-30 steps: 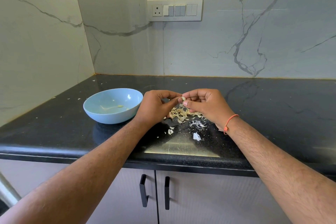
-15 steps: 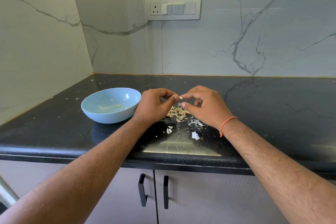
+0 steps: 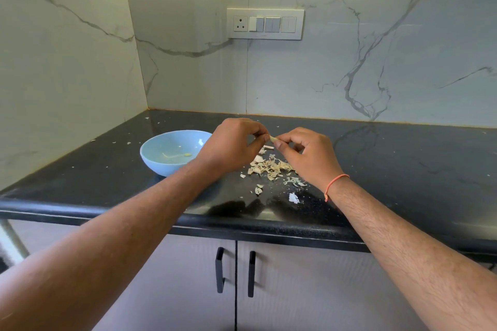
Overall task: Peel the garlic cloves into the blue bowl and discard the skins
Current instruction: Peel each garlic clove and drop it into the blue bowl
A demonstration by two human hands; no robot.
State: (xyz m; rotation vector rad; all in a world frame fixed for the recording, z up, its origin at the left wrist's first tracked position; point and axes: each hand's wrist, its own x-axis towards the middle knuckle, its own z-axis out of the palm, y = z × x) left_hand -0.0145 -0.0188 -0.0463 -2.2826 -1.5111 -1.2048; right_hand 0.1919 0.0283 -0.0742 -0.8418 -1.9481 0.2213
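Both forearms extended forward. Left hand [image 3: 231,146] and right hand [image 3: 309,154] meet fingertip to fingertip, fingers curled, pinching a garlic clove [image 3: 272,138].

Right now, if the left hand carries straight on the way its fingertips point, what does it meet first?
The left hand points rightward at the garlic clove it already pinches; just beyond that is the right hand, fingertip to fingertip. Depth looks matched, but that rests on one view.

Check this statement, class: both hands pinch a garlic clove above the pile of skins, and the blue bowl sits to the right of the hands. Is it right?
Not quite. The head view shows the blue bowl to the left of the hands, beside the left hand. The rest holds: the left hand and the right hand pinch the garlic clove above the pile of skins.
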